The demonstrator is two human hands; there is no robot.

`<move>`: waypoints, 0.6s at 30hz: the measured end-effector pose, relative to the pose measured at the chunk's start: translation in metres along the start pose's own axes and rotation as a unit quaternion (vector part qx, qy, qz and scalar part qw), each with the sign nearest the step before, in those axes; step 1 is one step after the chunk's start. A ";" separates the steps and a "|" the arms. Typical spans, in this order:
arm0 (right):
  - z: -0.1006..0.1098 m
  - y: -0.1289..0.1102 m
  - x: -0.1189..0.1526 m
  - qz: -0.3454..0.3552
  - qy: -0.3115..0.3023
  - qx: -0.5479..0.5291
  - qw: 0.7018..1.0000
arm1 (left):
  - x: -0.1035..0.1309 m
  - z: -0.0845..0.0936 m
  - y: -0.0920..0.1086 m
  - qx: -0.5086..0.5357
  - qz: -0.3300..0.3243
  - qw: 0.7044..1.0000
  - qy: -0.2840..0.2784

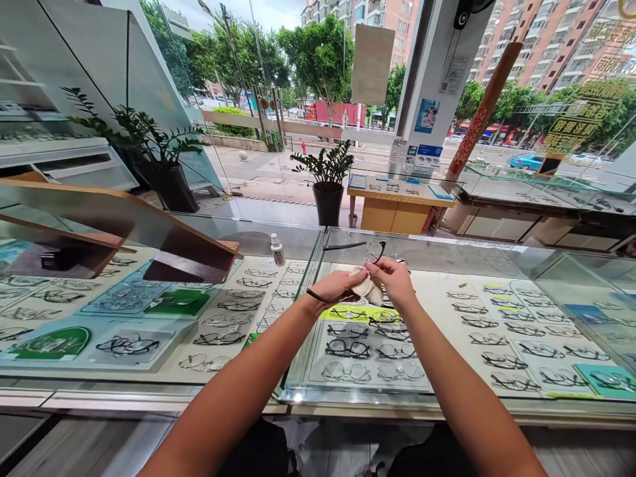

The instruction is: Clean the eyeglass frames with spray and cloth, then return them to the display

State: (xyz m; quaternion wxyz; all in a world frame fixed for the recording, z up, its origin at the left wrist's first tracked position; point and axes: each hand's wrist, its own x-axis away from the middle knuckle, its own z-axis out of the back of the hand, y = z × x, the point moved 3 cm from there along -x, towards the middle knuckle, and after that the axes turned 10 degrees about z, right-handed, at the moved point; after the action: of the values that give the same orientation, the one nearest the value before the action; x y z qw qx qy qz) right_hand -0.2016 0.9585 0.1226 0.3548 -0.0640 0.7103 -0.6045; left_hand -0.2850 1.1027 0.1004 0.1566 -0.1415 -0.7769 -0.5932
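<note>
Above the glass display counter [437,248], both my hands meet around a pair of black-framed eyeglasses [344,247]. One dark temple arm sticks out to the left, and a clear lens shows above my fingers. My left hand [338,286], with a dark band at the wrist, is closed on a cream-coloured cloth [368,290] that hangs between the hands. My right hand [397,283] pinches the eyeglasses by the frame from the right. Its fingertips touch the cloth, and the exact grip is partly hidden.
Several rows of spectacles [346,348] lie inside the counter, under the glass. A small white bottle [277,250] stands on top, left of my hands. Farther left is a wooden-edged stand [193,248]. Beyond the counter are a potted plant [328,202] and a wooden table [397,215].
</note>
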 end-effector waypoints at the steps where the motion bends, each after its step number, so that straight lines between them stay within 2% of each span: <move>1: 0.000 0.000 0.000 0.002 0.002 0.001 1.000 | 0.000 0.000 0.001 -0.001 -0.008 1.000 -0.002; 6: -0.001 0.005 0.000 -0.015 0.006 -0.020 1.000 | -0.001 -0.003 0.010 0.028 -0.089 0.996 -0.014; 9: -0.003 0.005 0.001 -0.030 0.012 -0.024 0.999 | 0.000 -0.004 0.014 0.006 -0.112 0.994 -0.020; 13: -0.003 0.004 0.001 -0.061 0.020 -0.057 0.996 | 0.004 -0.004 0.017 -0.039 -0.151 0.988 0.006; 18: 0.001 -0.003 -0.002 0.000 0.027 -0.021 0.999 | 0.002 -0.006 0.016 -0.075 -0.155 0.985 0.026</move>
State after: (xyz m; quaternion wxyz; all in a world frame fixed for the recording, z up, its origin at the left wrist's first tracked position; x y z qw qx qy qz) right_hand -0.2005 0.9579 0.1257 0.3339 -0.0554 0.7320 -0.5913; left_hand -0.2801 1.1011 0.1165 0.0721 -0.0156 -0.7385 -0.6703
